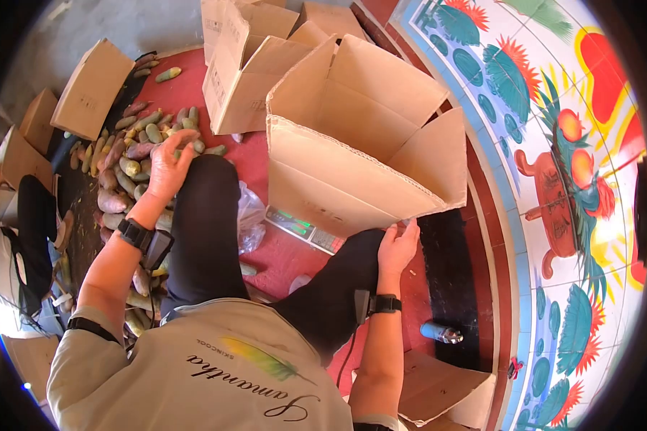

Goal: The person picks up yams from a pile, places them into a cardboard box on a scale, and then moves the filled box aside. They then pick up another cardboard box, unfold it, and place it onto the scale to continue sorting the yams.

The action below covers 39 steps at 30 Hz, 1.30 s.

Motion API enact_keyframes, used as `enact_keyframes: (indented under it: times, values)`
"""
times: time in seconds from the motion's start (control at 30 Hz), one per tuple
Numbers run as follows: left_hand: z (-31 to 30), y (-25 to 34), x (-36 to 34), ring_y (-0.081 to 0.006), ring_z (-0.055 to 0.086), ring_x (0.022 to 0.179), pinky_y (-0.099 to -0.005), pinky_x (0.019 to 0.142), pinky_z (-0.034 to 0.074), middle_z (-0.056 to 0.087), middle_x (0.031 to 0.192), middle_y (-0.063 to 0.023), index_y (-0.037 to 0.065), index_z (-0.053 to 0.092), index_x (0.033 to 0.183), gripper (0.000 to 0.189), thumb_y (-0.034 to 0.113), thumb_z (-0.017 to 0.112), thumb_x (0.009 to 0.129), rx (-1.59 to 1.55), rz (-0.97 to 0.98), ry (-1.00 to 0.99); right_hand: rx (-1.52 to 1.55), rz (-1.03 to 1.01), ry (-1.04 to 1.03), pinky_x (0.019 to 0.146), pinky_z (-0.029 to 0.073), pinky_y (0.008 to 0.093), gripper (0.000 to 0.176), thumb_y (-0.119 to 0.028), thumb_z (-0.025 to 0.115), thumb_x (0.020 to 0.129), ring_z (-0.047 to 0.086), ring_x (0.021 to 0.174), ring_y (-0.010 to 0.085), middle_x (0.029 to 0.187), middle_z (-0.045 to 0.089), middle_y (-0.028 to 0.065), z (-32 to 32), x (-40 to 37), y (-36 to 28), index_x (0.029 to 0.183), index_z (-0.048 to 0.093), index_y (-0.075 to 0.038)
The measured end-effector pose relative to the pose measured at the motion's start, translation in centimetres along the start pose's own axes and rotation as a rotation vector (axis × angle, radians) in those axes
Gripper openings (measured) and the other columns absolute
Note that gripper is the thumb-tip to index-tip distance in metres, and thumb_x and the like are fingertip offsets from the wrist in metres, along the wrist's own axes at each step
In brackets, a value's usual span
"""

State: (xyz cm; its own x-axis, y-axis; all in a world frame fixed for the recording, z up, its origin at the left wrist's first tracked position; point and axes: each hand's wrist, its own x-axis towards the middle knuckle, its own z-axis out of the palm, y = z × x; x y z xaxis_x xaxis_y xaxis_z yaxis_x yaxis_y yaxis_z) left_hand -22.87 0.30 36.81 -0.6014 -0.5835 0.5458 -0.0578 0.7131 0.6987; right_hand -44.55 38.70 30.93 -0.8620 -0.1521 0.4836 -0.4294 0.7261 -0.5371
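Note:
My left hand is above my left knee, beside a pile of tubers; its fingers are bent but apart, with nothing visible in them. A large open cardboard box stands tilted in front of me, its inside bare where it shows. At its lower right corner, my right hand has its fingertips closed on the cardboard edge, partly hidden by the box. Under the near side of the box lies a scale with a green lit display. A clear plastic bag rests between my knees.
More open boxes stand behind the large one. Another box is beyond the pile. A person's dark-clothed leg shows at the left. A metallic bottle lies at right, near a painted tile wall and a lower box.

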Motion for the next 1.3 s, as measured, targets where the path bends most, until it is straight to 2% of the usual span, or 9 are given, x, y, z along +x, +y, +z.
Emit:
enact_keyframes:
  times: [0.13, 0.3, 0.43, 0.53, 0.77, 0.83, 0.9, 1.1, 1.3]
  values:
    - [-2.0, -5.6, -3.4, -0.0195, 0.062, 0.08, -0.0302, 0.073, 0.048, 0.065, 0.089, -0.0116, 0.002, 0.061, 0.102, 0.021, 0.006, 0.055, 0.082, 0.165, -0.166, -0.046, 0.035, 0.016, -0.014, 0.077, 0.045, 0.0431, 0.039, -0.011, 0.054, 0.082, 0.055, 0.089, 0.0373, 0.098, 0.054, 0.0202, 0.0, 0.1, 0.0, 0.117, 0.047, 0.003]
    - [-2.0, -11.3, -11.2, -0.0351, 0.061, 0.087, -0.0405, 0.076, 0.049, 0.064, 0.094, -0.0163, 0.006, 0.062, 0.098, 0.021, 0.009, 0.056, 0.078, 0.35, -0.172, -0.26, 0.031, -0.07, 0.025, 0.079, 0.046, 0.0399, 0.038, -0.007, 0.055, 0.081, 0.057, 0.091, 0.0349, 0.099, 0.056, 0.0205, 0.7, -0.1, 2.0, 0.117, 0.049, 0.004]
    - [-1.4, -14.6, -17.5, -0.0346, 0.061, 0.088, -0.0417, 0.077, 0.049, 0.064, 0.096, -0.0165, 0.009, 0.063, 0.098, 0.021, 0.016, 0.057, 0.078, 0.412, -0.5, -0.401, 0.097, -0.053, -0.015, 0.079, 0.047, 0.0389, 0.035, -0.002, 0.052, 0.083, 0.059, 0.089, 0.0313, 0.102, 0.057, 0.0196, -0.2, 0.1, 0.7, 0.118, 0.05, 0.003]
    - [-1.4, -16.5, -20.8, -0.0344, 0.062, 0.089, -0.0425, 0.079, 0.049, 0.064, 0.096, -0.0159, 0.01, 0.062, 0.098, 0.025, 0.026, 0.057, 0.08, 0.49, -0.727, -0.719, 0.118, -0.032, -0.047, 0.08, 0.047, 0.0382, 0.036, -0.001, 0.052, 0.083, 0.06, 0.09, 0.0309, 0.103, 0.056, 0.0197, -0.4, 0.0, 0.8, 0.118, 0.049, 0.004]
    - [0.1, -20.6, -28.9, -0.0351, 0.061, 0.092, -0.0432, 0.081, 0.048, 0.065, 0.094, -0.0161, 0.011, 0.065, 0.095, 0.027, 0.026, 0.053, 0.076, 0.612, -0.851, -0.926, 0.169, 0.004, -0.068, 0.082, 0.047, 0.0343, 0.034, -0.001, 0.048, 0.087, 0.06, 0.093, 0.0265, 0.11, 0.056, 0.0191, -0.2, -0.1, 1.3, 0.12, 0.047, 0.008]
    - [0.8, -20.1, -29.2, -0.0378, 0.061, 0.092, -0.0447, 0.083, 0.048, 0.065, 0.09, -0.0175, 0.01, 0.065, 0.095, 0.026, 0.024, 0.053, 0.077, 0.496, -0.876, -0.931, 0.173, -0.018, -0.061, 0.082, 0.048, 0.0335, 0.034, 0.0, 0.048, 0.087, 0.06, 0.092, 0.0262, 0.109, 0.057, 0.0197, -0.3, 0.1, 1.4, 0.119, 0.046, 0.009]
    - [2.2, -19.5, -28.2, -0.0358, 0.059, 0.099, -0.0449, 0.086, 0.047, 0.06, 0.111, -0.0202, 0.006, 0.059, 0.108, 0.032, 0.02, 0.052, 0.08, 0.595, -0.84, -1.251, 0.17, -0.006, -0.094, 0.082, 0.048, 0.0335, 0.034, 0.0, 0.048, 0.087, 0.061, 0.092, 0.0263, 0.108, 0.057, 0.0201, -0.6, 0.3, 0.6, 0.12, 0.046, 0.01]
    - [4.0, -17.4, -26.3, -0.0349, 0.055, 0.109, -0.0423, 0.088, 0.047, 0.04, 0.135, -0.0158, 0.005, 0.047, 0.121, 0.045, 0.008, 0.052, 0.077, 0.471, -0.643, -0.972, 0.127, -0.006, -0.103, 0.081, 0.049, 0.0328, 0.033, 0.002, 0.047, 0.086, 0.062, 0.091, 0.0249, 0.103, 0.06, 0.0193, -0.7, 0.3, 0.4, 0.119, 0.046, 0.011]
    - [8.0, -20.2, -26.3, -0.0332, 0.055, 0.11, -0.0413, 0.087, 0.047, 0.042, 0.134, -0.0163, 0.004, 0.044, 0.126, 0.053, 0.008, 0.056, 0.074, 0.419, -0.626, -1.152, 0.1, 0.03, -0.132, 0.079, 0.05, 0.0324, 0.038, 0.004, 0.044, 0.085, 0.063, 0.087, 0.0251, 0.101, 0.061, 0.0211, -1.1, 0.3, 0.1, 0.122, 0.043, 0.012]
